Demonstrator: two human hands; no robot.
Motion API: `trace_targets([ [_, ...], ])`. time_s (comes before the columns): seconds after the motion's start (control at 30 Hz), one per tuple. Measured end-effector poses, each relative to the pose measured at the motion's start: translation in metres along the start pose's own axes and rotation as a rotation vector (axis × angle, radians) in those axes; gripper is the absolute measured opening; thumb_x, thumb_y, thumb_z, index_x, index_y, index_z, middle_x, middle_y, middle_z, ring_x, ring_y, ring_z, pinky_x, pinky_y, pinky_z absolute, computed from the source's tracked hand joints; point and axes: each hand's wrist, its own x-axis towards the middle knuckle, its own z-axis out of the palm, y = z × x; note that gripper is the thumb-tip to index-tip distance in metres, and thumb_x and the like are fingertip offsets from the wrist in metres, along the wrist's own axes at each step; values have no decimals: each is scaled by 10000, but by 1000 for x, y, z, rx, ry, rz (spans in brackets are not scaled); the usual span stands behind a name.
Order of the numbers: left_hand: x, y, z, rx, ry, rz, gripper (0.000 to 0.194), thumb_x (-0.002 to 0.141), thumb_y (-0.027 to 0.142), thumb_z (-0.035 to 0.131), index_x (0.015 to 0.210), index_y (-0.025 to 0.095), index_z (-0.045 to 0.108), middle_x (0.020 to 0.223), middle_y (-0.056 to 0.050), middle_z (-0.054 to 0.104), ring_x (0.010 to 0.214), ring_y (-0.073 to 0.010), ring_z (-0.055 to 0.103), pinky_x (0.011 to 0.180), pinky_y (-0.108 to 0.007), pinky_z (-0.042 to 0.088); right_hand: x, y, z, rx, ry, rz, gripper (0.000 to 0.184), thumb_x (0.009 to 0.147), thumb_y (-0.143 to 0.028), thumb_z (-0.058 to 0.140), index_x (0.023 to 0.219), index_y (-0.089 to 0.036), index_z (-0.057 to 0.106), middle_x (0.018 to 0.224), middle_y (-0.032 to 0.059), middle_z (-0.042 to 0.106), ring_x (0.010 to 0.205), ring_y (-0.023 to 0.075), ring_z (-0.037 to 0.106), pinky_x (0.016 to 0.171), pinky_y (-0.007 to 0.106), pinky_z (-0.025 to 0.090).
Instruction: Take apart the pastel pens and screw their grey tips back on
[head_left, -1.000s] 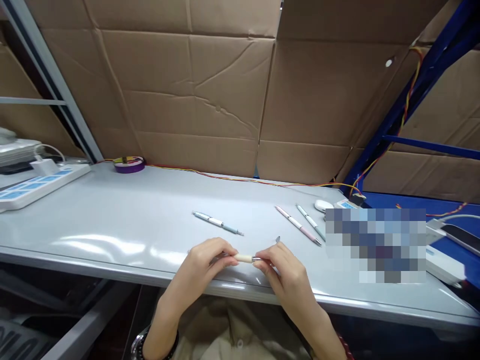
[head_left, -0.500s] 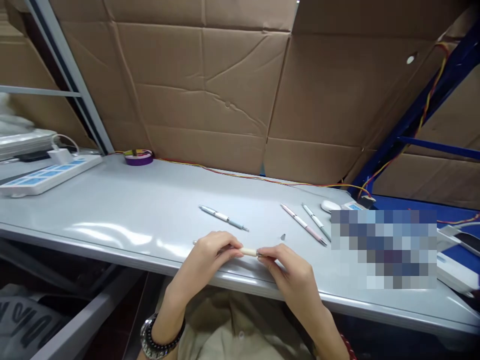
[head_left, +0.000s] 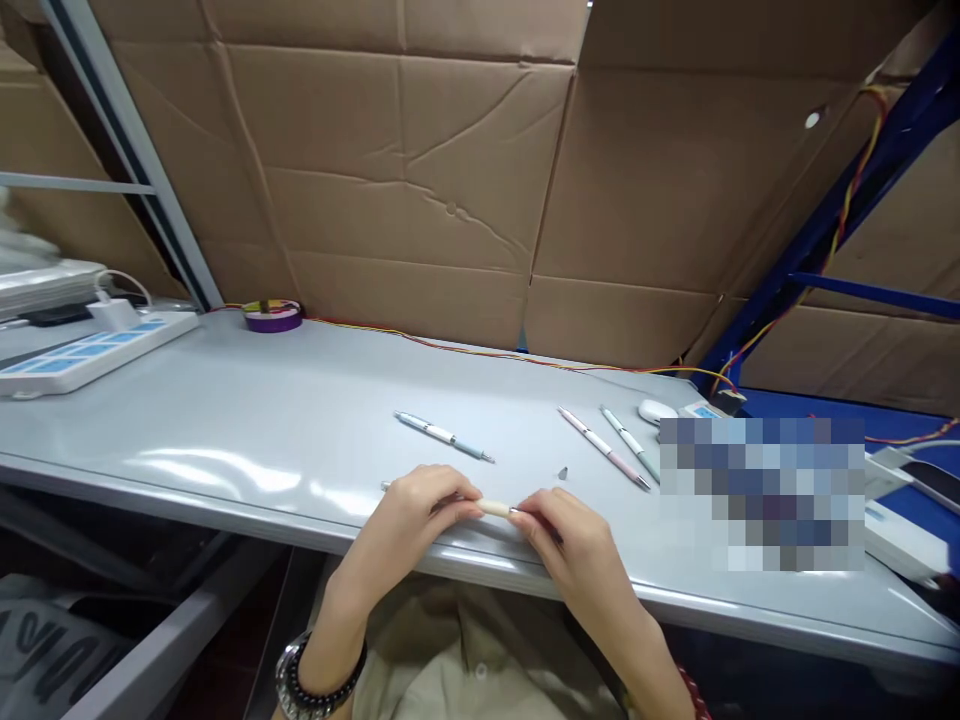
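Fingers (head_left: 450,497) of our left hand (head_left: 409,525) are pinched shut on one end of a cream pen (head_left: 493,507), and the fingers of our right hand (head_left: 577,545) are pinched shut on its other end, where a metal tip shows. We hold the pen level, just above the near edge of the grey desk (head_left: 225,420), at 6 o'clock in the head view. A blue pen (head_left: 444,436) lies on the desk at 12 o'clock from our hands, apart from them. At 2 o'clock lie a pink pen (head_left: 602,447) and a green pen (head_left: 630,443), side by side. A small dark tip (head_left: 562,472) lies between them and our right hand. At 10 o'clock sits a power strip (head_left: 90,350), with a purple tape roll (head_left: 273,315) beyond it. Cardboard (head_left: 420,170) stands behind the desk.
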Motion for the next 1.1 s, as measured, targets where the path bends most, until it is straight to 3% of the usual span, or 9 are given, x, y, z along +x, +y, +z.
trace_targets([
  [0.13,-1,0,0,-25,-2,16,103,868,285,536,824,228,610,847,22,644,835,-145,577,748,-237,433,1,-2,-2,-49,-8,-27,342,950,-299,357,683,-185,538,593,4,503,553,135,465,498,254,372],
  [0.2,-1,-1,-1,-41,11,17,116,869,299,531,832,223,611,857,8,646,837,-154,582,746,-245,440,0,-2,-3,38,-6,-26,189,919,-316,444,941,-192,584,720,18,590,625,139,526,552,252,433],
  [0.27,-2,-1,-1,-51,21,17,127,870,309,526,842,221,613,862,0,646,836,-159,585,738,-248,446,0,-1,-4,145,5,-33,273,876,-311,529,1131,-212,526,869,31,634,704,139,571,619,251,478],
  [0.4,-2,-1,-1,-28,14,14,118,864,309,536,834,226,614,851,6,646,836,-157,586,739,-244,445,-1,0,-2,181,65,-76,105,883,-249,518,921,-204,605,779,22,643,679,136,578,588,242,466],
  [0.53,-1,-1,-1,-18,7,18,99,864,280,540,822,230,614,847,19,648,837,-146,586,746,-231,443,0,-2,-2,45,34,-43,216,907,-274,475,759,-192,608,637,11,600,598,138,532,538,251,406],
  [0.7,-1,1,-2,-37,17,11,103,863,286,542,829,226,619,851,16,648,828,-142,588,734,-226,446,1,-3,-5,114,37,-23,216,837,-337,591,1005,-201,587,831,26,651,572,118,498,536,234,425],
  [0.87,-2,0,-2,-48,3,26,105,865,289,543,820,225,614,843,22,645,827,-137,582,730,-220,440,0,-3,-5,58,50,-43,266,899,-322,489,699,-193,606,606,5,600,542,126,493,514,241,375],
  [1.0,-2,-1,-1,-55,12,18,108,870,292,537,837,226,615,856,25,645,827,-132,582,725,-212,437,0,-3,-5,76,32,-34,227,877,-367,522,982,-188,615,751,20,647,566,126,516,515,238,382],
  [1.1,-1,-1,-2,-46,4,28,123,870,302,535,829,222,618,845,19,646,820,-138,585,720,-219,439,-1,-2,-4,67,55,-60,215,895,-341,497,828,-191,634,679,16,631,570,130,514,522,240,371],
])
